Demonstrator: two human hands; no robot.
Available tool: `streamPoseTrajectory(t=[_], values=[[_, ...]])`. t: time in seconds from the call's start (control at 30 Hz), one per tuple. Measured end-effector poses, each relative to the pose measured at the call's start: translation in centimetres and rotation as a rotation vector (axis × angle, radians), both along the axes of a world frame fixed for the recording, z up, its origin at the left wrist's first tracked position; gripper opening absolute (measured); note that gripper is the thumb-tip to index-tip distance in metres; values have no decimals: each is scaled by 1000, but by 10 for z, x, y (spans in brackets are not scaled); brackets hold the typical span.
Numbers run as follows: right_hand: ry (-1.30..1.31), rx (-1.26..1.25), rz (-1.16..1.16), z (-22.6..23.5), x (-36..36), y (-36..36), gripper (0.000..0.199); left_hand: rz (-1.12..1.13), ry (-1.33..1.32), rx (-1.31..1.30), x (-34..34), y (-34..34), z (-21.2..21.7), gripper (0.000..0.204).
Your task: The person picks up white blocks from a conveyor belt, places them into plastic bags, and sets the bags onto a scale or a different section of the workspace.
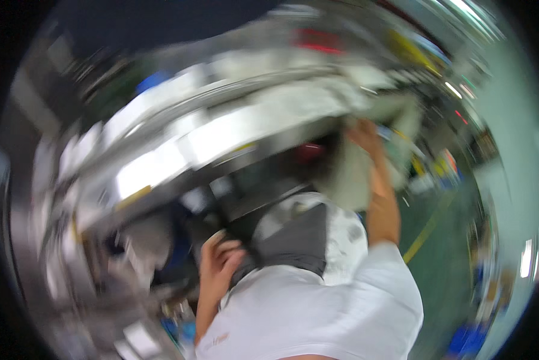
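A grey-and-white cloth hangs in front of the person's chest, its dark edge gripped by the curled left hand. The right hand is raised, closed on pale fabric below a blurred white machine.

Two hands are seen: one left hand below the grey-and-white garment, one right hand above it.
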State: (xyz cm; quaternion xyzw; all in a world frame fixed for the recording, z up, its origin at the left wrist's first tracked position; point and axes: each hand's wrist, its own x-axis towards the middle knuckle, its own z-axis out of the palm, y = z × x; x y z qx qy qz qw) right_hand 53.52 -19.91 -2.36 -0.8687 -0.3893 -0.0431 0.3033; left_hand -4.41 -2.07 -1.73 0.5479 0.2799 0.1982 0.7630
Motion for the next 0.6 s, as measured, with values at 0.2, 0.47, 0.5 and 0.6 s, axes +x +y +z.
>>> streamPoseTrajectory(t=[0.2, 0.47, 0.5, 0.6], values=[[1017, -122, 523, -10, -222, 68, 30, 74, 27, 225, -53, -10, 45, 50], [1150, -684, 1313, 4, -450, 219, 26, 1180, 571, 593, -206, -77, 83, 27], [1155, -681, 1371, 5, -466, 230, 26, 1275, 738, 595, -230, -81, 82, 30], [1123, -663, 1501, 13, -509, 252, 26, 1199, 1171, 784, -300, -98, 85, 38]])
